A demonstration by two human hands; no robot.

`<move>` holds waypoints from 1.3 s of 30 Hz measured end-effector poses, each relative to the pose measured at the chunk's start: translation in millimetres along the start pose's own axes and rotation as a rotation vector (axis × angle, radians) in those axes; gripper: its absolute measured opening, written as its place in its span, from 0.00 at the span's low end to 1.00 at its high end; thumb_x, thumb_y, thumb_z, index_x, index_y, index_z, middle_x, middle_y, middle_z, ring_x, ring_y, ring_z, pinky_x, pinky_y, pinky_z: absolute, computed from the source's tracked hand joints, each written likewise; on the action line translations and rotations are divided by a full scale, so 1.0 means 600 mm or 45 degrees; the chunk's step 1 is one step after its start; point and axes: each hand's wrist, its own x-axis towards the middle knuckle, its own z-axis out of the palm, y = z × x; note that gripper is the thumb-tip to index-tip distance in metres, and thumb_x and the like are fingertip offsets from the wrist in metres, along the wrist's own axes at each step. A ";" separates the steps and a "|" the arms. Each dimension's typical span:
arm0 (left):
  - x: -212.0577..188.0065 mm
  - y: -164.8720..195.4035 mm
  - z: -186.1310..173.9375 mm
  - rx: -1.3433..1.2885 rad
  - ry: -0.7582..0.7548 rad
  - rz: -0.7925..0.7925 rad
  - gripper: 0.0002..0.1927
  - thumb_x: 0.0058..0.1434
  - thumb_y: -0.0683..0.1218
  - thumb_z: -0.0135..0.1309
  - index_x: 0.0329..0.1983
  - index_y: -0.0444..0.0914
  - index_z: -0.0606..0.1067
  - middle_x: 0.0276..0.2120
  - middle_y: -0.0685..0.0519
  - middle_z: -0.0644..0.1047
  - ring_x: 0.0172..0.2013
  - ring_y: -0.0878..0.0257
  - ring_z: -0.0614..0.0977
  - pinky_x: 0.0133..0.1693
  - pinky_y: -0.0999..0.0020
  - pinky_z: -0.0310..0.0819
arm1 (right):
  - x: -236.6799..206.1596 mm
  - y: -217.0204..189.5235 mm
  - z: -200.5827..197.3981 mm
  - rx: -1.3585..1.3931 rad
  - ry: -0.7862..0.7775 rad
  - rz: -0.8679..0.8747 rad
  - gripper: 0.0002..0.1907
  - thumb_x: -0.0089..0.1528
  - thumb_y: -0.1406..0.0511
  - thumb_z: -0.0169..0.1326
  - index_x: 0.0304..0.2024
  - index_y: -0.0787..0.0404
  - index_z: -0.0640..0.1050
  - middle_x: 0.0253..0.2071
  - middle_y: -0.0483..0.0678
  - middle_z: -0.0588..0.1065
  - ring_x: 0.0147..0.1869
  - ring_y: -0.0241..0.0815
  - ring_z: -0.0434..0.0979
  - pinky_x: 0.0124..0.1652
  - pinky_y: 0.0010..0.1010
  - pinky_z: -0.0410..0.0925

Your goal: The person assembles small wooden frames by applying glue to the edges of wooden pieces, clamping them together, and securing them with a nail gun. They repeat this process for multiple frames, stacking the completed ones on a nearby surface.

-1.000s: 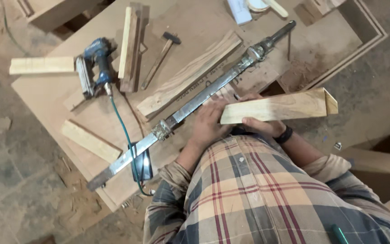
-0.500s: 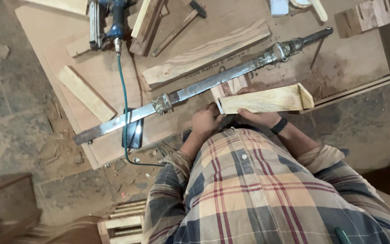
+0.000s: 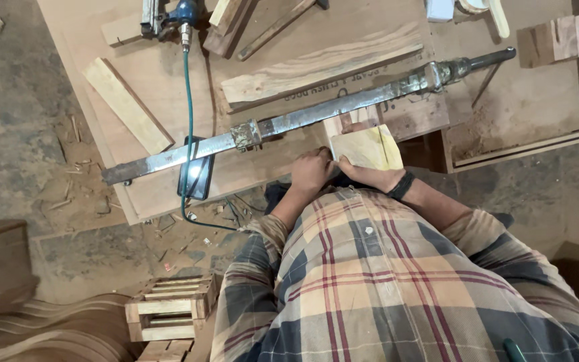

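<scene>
Your left hand (image 3: 311,173) and right hand (image 3: 368,175) both pinch the near edge of the pale wood block (image 3: 366,147), which you have swung from lying crosswise to pointing away from you. It now sits just near of the long steel bar clamp (image 3: 303,121) on the workbench (image 3: 169,87). The view has drifted right too, leaving the blue nail gun (image 3: 169,13) at the far-left edge.

Woodworking shop, pretty clearly.
Long metal bar clamp (image 3: 303,121) across a sawdusty plywood bench (image 3: 524,107), blue nail gun (image 3: 169,15) on a green hose, wood offcuts (image 3: 126,104) everywhere, shavings on the floor.
</scene>
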 end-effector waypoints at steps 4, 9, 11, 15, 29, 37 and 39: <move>0.002 0.000 0.000 0.024 -0.025 -0.026 0.14 0.60 0.54 0.59 0.39 0.38 0.77 0.34 0.44 0.81 0.36 0.46 0.83 0.40 0.52 0.77 | -0.030 -0.003 0.000 0.323 0.170 -0.129 0.22 0.61 0.66 0.54 0.59 0.61 0.74 0.48 0.51 0.80 0.50 0.43 0.84 0.48 0.31 0.76; 0.003 0.001 0.003 0.008 0.013 -0.002 0.14 0.59 0.54 0.59 0.36 0.38 0.78 0.33 0.45 0.81 0.35 0.46 0.83 0.38 0.53 0.77 | -0.020 0.012 0.015 0.495 0.124 -0.008 0.24 0.61 0.68 0.54 0.60 0.67 0.70 0.47 0.52 0.79 0.49 0.45 0.83 0.47 0.30 0.75; 0.002 0.000 0.005 0.030 0.034 0.017 0.13 0.59 0.53 0.59 0.36 0.38 0.77 0.33 0.46 0.81 0.35 0.47 0.83 0.38 0.53 0.77 | -0.006 0.017 0.018 0.352 0.031 0.115 0.23 0.62 0.66 0.58 0.56 0.67 0.68 0.42 0.50 0.79 0.45 0.45 0.82 0.43 0.29 0.74; 0.002 -0.004 0.011 0.065 0.018 0.029 0.11 0.59 0.51 0.58 0.34 0.39 0.77 0.34 0.47 0.81 0.36 0.49 0.84 0.38 0.55 0.78 | -0.004 0.016 0.010 -0.023 0.216 -0.215 0.23 0.56 0.65 0.59 0.53 0.63 0.73 0.46 0.53 0.77 0.46 0.49 0.80 0.44 0.34 0.72; 0.008 -0.007 0.020 0.089 -0.004 0.069 0.09 0.57 0.48 0.56 0.35 0.37 0.77 0.34 0.45 0.81 0.34 0.47 0.84 0.36 0.53 0.79 | -0.007 0.030 0.028 0.215 0.187 -0.310 0.19 0.60 0.63 0.53 0.53 0.64 0.75 0.43 0.52 0.78 0.41 0.42 0.80 0.40 0.33 0.74; 0.004 0.002 0.017 0.102 0.034 0.036 0.08 0.63 0.48 0.53 0.38 0.38 0.75 0.36 0.44 0.81 0.34 0.45 0.84 0.37 0.50 0.79 | 0.010 0.028 0.036 0.395 0.075 -0.175 0.18 0.60 0.66 0.53 0.51 0.64 0.67 0.39 0.49 0.74 0.43 0.46 0.78 0.42 0.37 0.71; -0.001 0.006 0.006 0.082 -0.107 -0.070 0.14 0.64 0.53 0.55 0.44 0.38 0.74 0.39 0.43 0.81 0.37 0.44 0.84 0.40 0.50 0.77 | 0.013 0.022 0.010 0.245 -0.039 -0.118 0.17 0.59 0.65 0.57 0.50 0.61 0.71 0.38 0.48 0.75 0.43 0.46 0.78 0.43 0.38 0.72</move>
